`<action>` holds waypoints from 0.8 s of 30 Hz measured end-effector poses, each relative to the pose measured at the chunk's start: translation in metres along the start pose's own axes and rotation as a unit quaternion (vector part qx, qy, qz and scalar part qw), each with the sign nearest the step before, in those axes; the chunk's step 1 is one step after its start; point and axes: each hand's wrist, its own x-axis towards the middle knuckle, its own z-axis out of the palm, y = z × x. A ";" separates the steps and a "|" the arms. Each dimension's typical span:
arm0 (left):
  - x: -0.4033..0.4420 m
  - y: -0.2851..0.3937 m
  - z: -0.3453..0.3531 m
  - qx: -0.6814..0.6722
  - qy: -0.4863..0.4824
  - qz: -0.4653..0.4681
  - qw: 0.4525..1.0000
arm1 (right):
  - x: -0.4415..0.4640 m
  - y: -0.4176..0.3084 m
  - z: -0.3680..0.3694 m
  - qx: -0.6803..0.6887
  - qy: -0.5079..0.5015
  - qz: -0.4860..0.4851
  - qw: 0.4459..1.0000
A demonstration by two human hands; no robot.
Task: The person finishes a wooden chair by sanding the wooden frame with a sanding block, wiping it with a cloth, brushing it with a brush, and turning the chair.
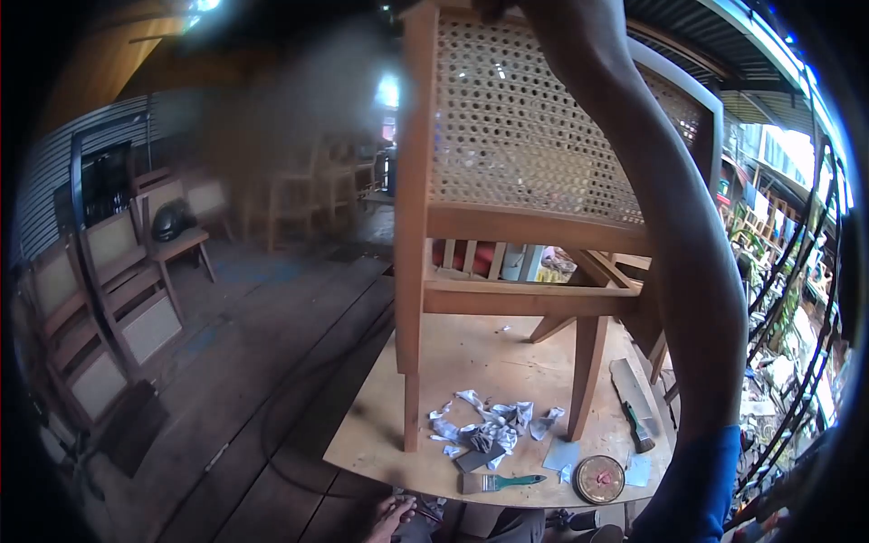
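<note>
My right hand is at 12 o'clock, on top of the chair, cut off by the view; I can't tell how tightly it closes. My left hand is at 6, fingers curled, hold unclear. The chair stands upright on the table; a hard push toward 6 could slide its nearest leg off the close edge. Dragging toward 5 could snag rags or knock the tin. Open floor lies at 8, chairs at 9.
</note>
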 end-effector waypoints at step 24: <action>-0.021 0.016 -0.033 0.035 0.032 -0.037 0.998 | -0.310 -0.012 0.034 -0.221 -0.061 0.120 0.966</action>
